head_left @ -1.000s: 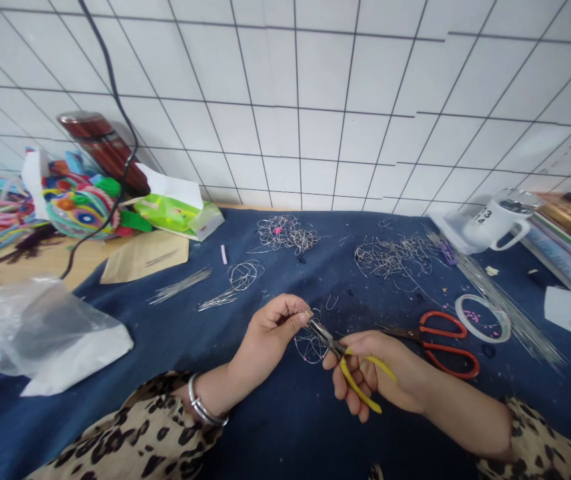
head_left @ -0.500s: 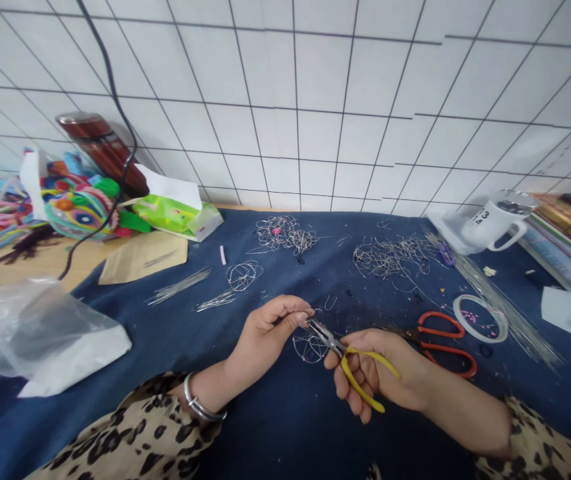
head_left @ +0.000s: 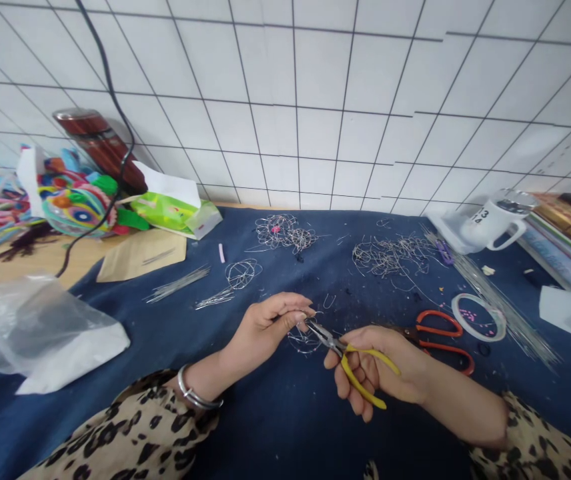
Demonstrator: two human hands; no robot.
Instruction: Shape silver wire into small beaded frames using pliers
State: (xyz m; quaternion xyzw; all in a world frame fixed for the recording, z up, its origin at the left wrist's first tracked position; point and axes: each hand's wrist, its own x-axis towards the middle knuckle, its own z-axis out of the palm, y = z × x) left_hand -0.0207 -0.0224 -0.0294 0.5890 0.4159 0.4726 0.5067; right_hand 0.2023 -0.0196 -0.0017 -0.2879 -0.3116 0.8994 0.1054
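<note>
My left hand [head_left: 270,327] pinches a thin wire piece between thumb and forefinger, over the middle of the dark blue cloth. Beneath its fingertips hangs a round wire shape [head_left: 304,343] with small beads, partly hidden by the hand and the tool. In my right hand [head_left: 375,367] are yellow-handled pliers [head_left: 334,343], their jaws pointing up and left to my left fingertips. The handles are slightly spread. Whether the jaws grip the wire is too small to make out.
Red-handled scissors [head_left: 440,340] lie right of my right hand, beside a white ring [head_left: 478,318] with pink beads. Tangled wire [head_left: 390,257] and straight wires [head_left: 510,307] lie farther back. A mug [head_left: 498,220] stands at right; a plastic bag [head_left: 40,327] lies at left.
The beaded wire shape under my left fingertips has shifted slightly up and left and turned. Both hands keep nearly the same place and hold.
</note>
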